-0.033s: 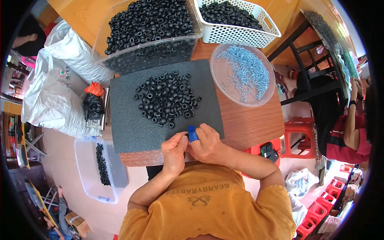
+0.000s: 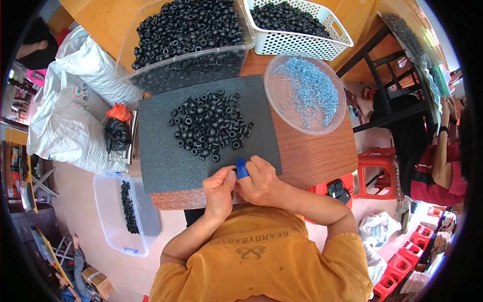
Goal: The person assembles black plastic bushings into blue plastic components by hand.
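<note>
Both my hands meet over the near edge of the dark grey mat (image 2: 158, 166). My left hand (image 2: 219, 194) pinches a small black part (image 2: 234, 170), mostly hidden between thumb and finger. Pressed up against it, my right hand (image 2: 260, 185) is closed at the same spot, a blue cover (image 2: 242, 168) wrapped round one finger. Just beyond my fingers lies a loose heap of small black ring-shaped parts (image 2: 206, 121) on the mat. To the right, a round clear lid (image 2: 279, 108) holds many tiny light-blue shiny pieces (image 2: 317, 90).
A clear bin (image 2: 188, 58) full of black parts and a white perforated basket (image 2: 302, 48) stand at the back. White sacks (image 2: 70, 126) and a clear floor tub (image 2: 108, 221) are left. A red stool (image 2: 375, 173) and a co-worker's arm (image 2: 443, 161) are right.
</note>
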A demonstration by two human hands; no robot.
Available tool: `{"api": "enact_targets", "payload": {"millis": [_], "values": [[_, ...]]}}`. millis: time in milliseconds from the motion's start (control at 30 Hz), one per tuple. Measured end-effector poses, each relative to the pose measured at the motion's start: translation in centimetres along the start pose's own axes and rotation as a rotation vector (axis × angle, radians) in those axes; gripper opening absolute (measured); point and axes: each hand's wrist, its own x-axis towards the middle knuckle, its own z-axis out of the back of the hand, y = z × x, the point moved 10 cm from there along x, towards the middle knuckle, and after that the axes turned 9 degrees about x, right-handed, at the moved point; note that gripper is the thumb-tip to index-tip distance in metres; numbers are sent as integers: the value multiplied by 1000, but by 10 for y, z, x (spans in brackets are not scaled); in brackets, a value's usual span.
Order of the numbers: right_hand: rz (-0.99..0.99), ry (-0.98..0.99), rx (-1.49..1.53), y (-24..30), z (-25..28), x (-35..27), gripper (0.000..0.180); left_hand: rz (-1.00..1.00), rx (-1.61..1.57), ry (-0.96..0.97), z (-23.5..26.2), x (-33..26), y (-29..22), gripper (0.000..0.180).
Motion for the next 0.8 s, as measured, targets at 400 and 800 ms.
{"api": "enact_targets", "payload": {"millis": [400, 800], "values": [[-30, -52, 132, -10, 13, 3, 24, 42, 103, 95, -9, 3, -12, 25], [18, -79, -147, -37, 63, 7, 26, -89, 353, -147, 43, -17, -37, 28]]}}
